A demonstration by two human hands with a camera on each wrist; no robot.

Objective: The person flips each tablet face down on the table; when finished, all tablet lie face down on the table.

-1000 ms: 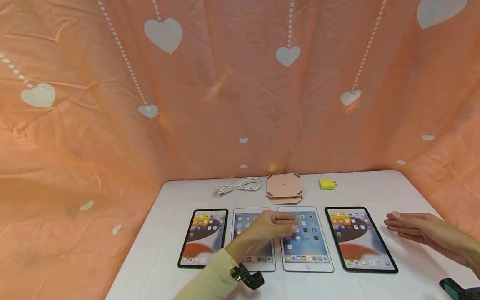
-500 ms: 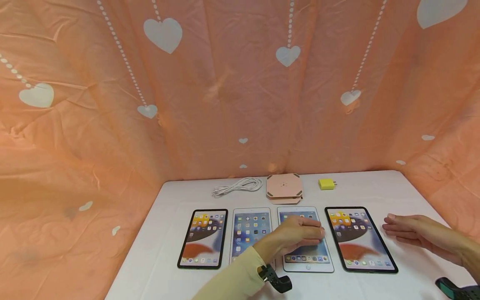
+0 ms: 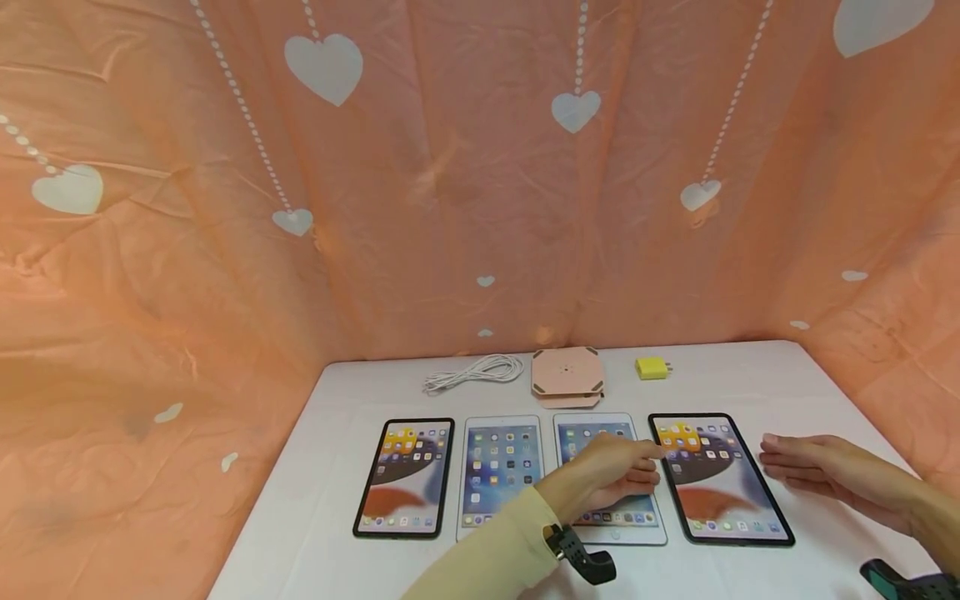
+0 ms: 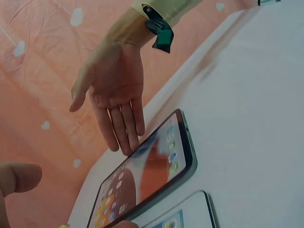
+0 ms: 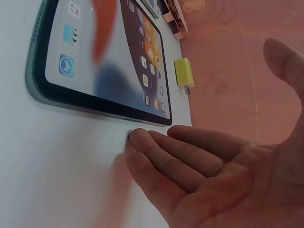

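Observation:
Several tablets with lit screens lie in a row on the white table. My left hand (image 3: 615, 475) is over the white-framed tablet (image 3: 577, 435), its index finger pointing at the left edge of the rightmost black-framed tablet (image 3: 723, 487). That hand grips nothing; whether the fingertip touches the edge is unclear. In the left wrist view, only its thumb (image 4: 21, 176) and a fingertip show. My right hand (image 3: 836, 473) extends straight fingers beside the same black-framed tablet's right edge. In the right wrist view, those fingers (image 5: 161, 161) are close to the tablet (image 5: 114, 71), holding nothing.
Another white-framed tablet (image 3: 501, 467) and a black-framed tablet (image 3: 408, 479) lie to the left. Behind the row are a coiled white cable (image 3: 480, 371), a folded pink stand (image 3: 567, 372) and a yellow charger plug (image 3: 652, 368). An orange curtain (image 3: 450, 208) surrounds the table.
My left hand has moved right across the white-framed tablets to the rightmost black-framed one, its index finger now extended. My right hand has shifted slightly left towards that tablet. The tablets stay in place.

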